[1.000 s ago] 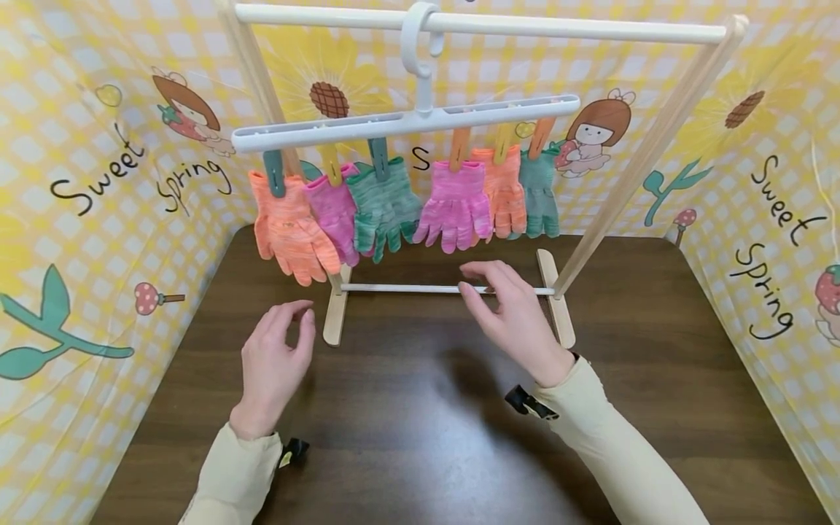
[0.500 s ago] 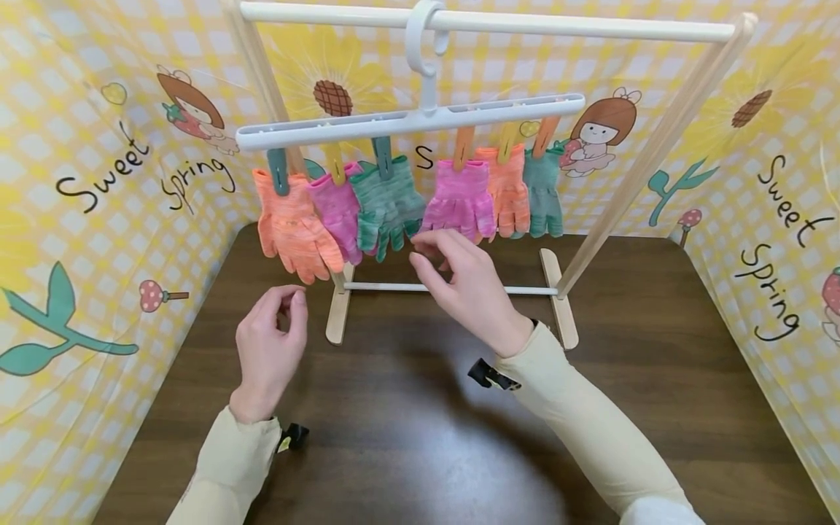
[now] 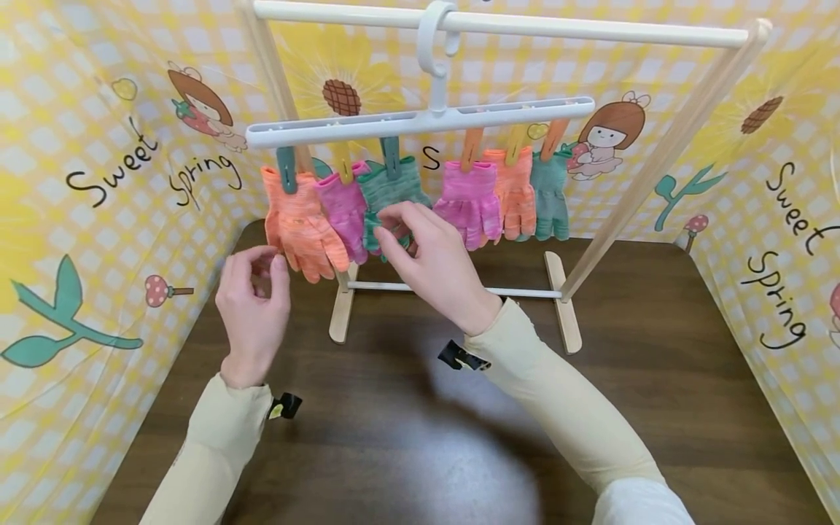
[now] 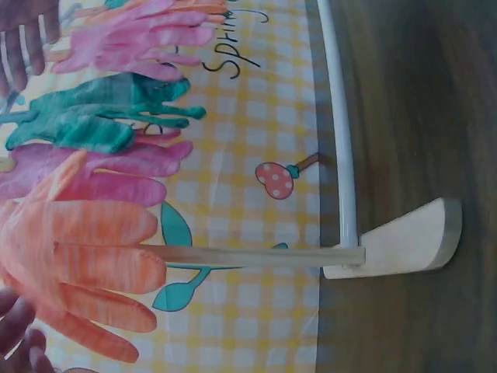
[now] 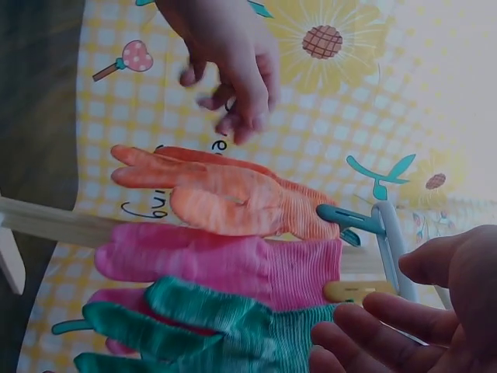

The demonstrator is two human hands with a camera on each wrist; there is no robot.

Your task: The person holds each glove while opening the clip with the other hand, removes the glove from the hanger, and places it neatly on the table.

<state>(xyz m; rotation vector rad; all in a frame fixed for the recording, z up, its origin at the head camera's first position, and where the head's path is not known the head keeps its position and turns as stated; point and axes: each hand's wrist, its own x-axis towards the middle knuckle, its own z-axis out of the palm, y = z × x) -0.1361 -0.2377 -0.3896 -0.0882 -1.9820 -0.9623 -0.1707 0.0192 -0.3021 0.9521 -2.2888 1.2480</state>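
Note:
A white clip hanger (image 3: 420,120) hangs from a wooden rack (image 3: 590,30) and carries several knitted gloves. My right hand (image 3: 394,230) is raised to the left green glove (image 3: 400,186), its fingers (image 5: 388,334) stretched against the glove (image 5: 194,322) near the cuff; no firm grip shows. My left hand (image 3: 259,266) hovers just left of the orange glove (image 3: 298,226), fingers loosely curled and holding nothing. A pink glove (image 3: 344,211) hangs between the orange and green ones. In the left wrist view the orange glove (image 4: 85,256) and green glove (image 4: 101,120) fill the left side.
More gloves hang to the right: pink (image 3: 469,204), orange (image 3: 515,193), green (image 3: 550,197). The rack's feet (image 3: 341,313) and low rod (image 3: 525,293) stand on a dark wooden table (image 3: 394,452). Yellow patterned sheets (image 3: 98,182) wall in three sides.
My right hand rose from the rack's low rod and moved left up to the green glove. My left hand lifted and drifted left, toward the orange glove.

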